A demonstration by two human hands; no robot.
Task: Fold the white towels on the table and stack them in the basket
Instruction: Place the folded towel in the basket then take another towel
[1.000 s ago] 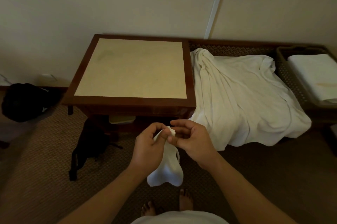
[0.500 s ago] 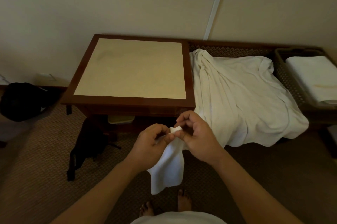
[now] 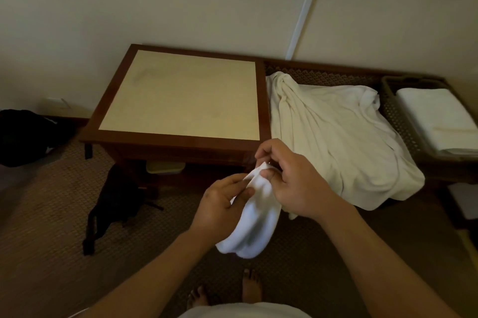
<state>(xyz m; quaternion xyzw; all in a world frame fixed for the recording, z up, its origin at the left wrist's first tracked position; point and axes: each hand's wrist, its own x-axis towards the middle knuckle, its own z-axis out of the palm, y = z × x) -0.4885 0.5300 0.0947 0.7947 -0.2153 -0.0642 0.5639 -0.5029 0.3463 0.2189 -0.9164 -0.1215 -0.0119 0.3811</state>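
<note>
A small white towel (image 3: 254, 222) hangs bunched in front of me, below the table's front edge. My left hand (image 3: 219, 206) pinches its upper edge from the left, and my right hand (image 3: 292, 183) pinches the same edge from the right, the two hands close together. A large cream towel (image 3: 336, 142) lies crumpled on the low woven bench to the right of the table. A dark woven basket (image 3: 390, 110) at the far right holds a folded white towel (image 3: 437, 118).
The square wooden table (image 3: 181, 92) with a pale top stands against the wall ahead. A black strap or garment (image 3: 113, 204) lies on the carpet under its front left. A black bag (image 3: 28, 136) sits by the wall at left. My bare feet (image 3: 248, 289) show below.
The small towel has gathered up into a rounder bunch again after hanging longer. Both hands have shifted a little to the right and upward, still working along its top edge.
</note>
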